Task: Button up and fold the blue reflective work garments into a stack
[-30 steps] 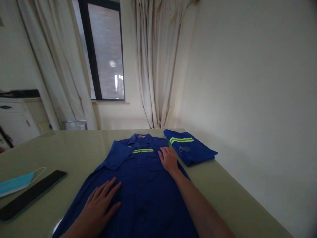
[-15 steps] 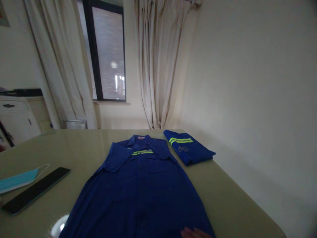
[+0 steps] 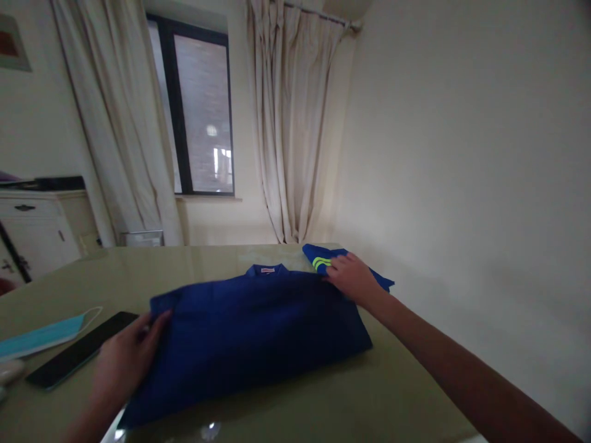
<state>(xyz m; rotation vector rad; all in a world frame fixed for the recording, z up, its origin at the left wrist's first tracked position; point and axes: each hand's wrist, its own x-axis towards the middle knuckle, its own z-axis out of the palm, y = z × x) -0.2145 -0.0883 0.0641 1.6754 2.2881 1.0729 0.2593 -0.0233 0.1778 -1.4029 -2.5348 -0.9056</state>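
Observation:
A dark blue work shirt [image 3: 258, 335] lies before me with its lower part folded up over the chest, so only the collar with its label shows past the fold. My left hand [image 3: 132, 351] pinches the shirt at the left end of the folded edge. At the right end of that edge, my right hand [image 3: 348, 277] grips the cloth, its fingertips partly hidden. Just behind my right hand is a folded blue garment [image 3: 383, 280] with yellow-green stripes, partly covered by the hand.
A black phone [image 3: 78, 354] and a light blue face mask [image 3: 41, 337] lie on the glossy table [image 3: 415, 381] at left. A pale rounded object [image 3: 12, 371] sits at the left edge. A wall [image 3: 484, 215] runs along the right side.
The shirt was spread out long with its chest stripes showing; its bottom part is now brought up and away from me over the chest. Both hands have come in onto it.

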